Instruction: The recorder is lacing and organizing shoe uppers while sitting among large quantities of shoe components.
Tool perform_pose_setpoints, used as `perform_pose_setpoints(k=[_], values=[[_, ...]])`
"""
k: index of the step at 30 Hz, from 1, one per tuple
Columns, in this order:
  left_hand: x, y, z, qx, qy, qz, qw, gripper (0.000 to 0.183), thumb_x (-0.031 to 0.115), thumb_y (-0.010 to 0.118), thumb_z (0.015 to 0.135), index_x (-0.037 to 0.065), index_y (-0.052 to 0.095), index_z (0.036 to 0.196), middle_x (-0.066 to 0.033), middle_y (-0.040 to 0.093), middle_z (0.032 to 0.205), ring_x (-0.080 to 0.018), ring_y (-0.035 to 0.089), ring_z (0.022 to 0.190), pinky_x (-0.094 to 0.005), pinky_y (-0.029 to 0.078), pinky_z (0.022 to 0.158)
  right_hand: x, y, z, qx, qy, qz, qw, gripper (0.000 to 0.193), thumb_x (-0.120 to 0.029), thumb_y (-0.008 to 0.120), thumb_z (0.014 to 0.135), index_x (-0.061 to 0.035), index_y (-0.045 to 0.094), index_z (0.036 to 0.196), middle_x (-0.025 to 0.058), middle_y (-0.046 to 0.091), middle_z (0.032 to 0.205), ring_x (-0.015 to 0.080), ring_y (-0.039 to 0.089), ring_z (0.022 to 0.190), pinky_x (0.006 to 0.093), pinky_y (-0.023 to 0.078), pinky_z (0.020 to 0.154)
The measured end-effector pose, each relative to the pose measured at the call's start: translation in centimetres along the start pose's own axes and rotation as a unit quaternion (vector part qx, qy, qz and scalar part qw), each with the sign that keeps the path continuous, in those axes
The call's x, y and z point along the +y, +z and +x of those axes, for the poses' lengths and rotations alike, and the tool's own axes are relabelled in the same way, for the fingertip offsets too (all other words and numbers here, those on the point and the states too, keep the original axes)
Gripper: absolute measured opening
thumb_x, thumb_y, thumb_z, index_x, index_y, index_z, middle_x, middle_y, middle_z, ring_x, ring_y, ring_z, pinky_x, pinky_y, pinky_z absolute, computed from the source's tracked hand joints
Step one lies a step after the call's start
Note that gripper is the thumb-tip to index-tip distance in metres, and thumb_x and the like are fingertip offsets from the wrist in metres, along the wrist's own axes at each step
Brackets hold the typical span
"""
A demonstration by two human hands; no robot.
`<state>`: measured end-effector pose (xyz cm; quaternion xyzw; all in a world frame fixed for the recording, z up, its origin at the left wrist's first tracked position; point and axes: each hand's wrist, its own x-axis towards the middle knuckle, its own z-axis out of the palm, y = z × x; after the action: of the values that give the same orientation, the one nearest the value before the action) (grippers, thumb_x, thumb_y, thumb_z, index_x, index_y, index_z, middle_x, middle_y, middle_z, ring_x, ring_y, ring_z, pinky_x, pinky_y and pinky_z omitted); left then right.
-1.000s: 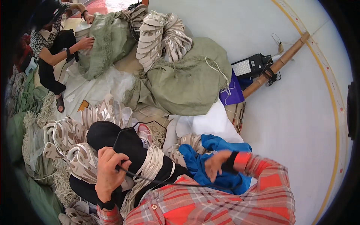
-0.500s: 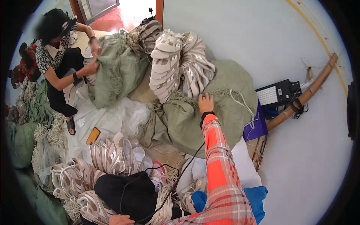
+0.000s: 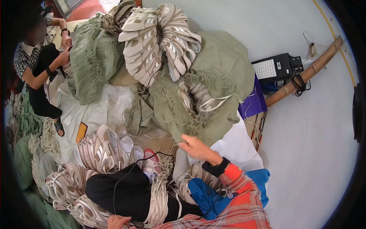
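Observation:
My right hand (image 3: 198, 148) is closed on the near edge of a large green woven sack (image 3: 219, 131), its fingers pinching the cloth. The sack's frayed mouth gapes, showing beige and white shoe uppers (image 3: 200, 95) and a pale cord inside. On the sack's far side rests a big curved bundle of beige shoe uppers (image 3: 143, 49), nested one in another. At the lower edge, my left hand (image 3: 119, 221) lies on my black trouser leg beside a thin black cable (image 3: 116, 187), fingers stretched out; part of it is cut off.
Several more shoe uppers (image 3: 101, 149) surround my legs, with a hank of pale cord (image 3: 157, 202) across my lap. Another person (image 3: 36, 68) crouches at far left, hands at a second green sack (image 3: 93, 57). A phone (image 3: 81, 132), a lamp panel (image 3: 276, 68) and a bamboo pole (image 3: 305, 78) lie around.
My right hand has come back toward me from the sack's mouth, drawing the cloth along. The mouth has opened, baring uppers inside. The view has shifted; my left hand stays low.

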<state>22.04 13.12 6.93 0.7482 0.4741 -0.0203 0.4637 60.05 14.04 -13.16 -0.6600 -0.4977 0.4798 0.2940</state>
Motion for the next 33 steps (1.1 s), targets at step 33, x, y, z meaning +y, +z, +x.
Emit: perform_pose_setpoints(k=[33], values=[[4.8, -0.5, 14.1, -0.027, 0.218, 0.296, 0.93, 0.032, 0.003, 0.065, 0.065, 0.003, 0.058, 0.096, -0.0111, 0.056, 0.102, -0.027, 0.052, 0.107, -0.0464, 0.03, 0.101, 8.8, -8.4, -4.0, -0.151, 0.145, -0.504, 0.838, 0.033, -0.039, 0.058, 0.079, -0.0081, 0.07, 0.084, 0.0122, 0.067, 0.088, 0.0295, 0.061, 0.089, 0.0447, 0.047, 0.074]])
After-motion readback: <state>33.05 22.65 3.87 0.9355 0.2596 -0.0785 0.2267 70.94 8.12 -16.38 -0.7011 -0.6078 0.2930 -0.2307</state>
